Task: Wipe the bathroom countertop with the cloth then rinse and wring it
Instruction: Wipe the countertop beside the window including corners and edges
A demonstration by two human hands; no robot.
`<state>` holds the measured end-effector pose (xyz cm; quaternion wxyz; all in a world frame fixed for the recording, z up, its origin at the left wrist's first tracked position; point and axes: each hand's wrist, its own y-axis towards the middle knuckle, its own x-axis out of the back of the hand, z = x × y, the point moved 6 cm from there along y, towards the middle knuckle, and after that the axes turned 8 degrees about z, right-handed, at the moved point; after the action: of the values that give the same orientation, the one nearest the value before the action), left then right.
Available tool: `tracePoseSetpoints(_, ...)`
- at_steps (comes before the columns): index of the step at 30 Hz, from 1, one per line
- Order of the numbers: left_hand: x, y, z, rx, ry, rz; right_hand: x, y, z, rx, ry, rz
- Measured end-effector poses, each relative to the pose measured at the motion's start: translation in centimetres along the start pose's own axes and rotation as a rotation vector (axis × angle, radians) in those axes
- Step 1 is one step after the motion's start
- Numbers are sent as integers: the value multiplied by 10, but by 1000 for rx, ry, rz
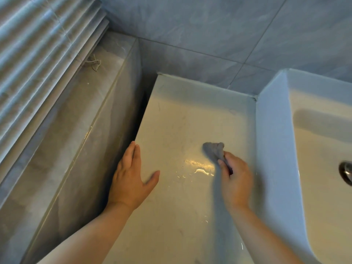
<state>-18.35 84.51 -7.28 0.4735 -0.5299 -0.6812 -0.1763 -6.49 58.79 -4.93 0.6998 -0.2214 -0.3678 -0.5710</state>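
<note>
Nearest the camera, two bare forearms reach forward over the pale desk [171, 216], which runs away from the person toward the tiled wall [209, 31]. The left hand [131, 180] lies open and flat, fingers together and thumb spread, pressed on the desk's left edge beside the dark gap next to the grey ledge [62, 149]; it holds nothing and seems only to brace. The right hand [235, 178] is closed around a bunched grey cloth [214, 151], which sticks out beyond the fingers toward the wall and touches the surface. A small glinting puddle [200, 169] sits just left of that hand, between the two hands and nearer the right one. The wiping looks to be in progress, with rinsing and wringing not yet done. The cloth's length points away and slightly left, so the wet patch lies just to its near left, a short sideways sweep away. The sink [314, 149] stands immediately right of the right hand, its raised wall close by, so that hand is the better placed to carry the cloth over. Beyond the ledge hang window blinds [38, 54].
</note>
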Motion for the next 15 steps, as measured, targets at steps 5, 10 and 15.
tracePoseSetpoints(5,1,0,0,7,21,-4,-6,-31,16,-37,52,62)
tracePoseSetpoints(10,0,0,-1,11,36,5,28,-27,14,-231,114,-182)
tracePoseSetpoints(15,2,-1,-2,11,43,8,61,-10,9,-267,-209,-347)
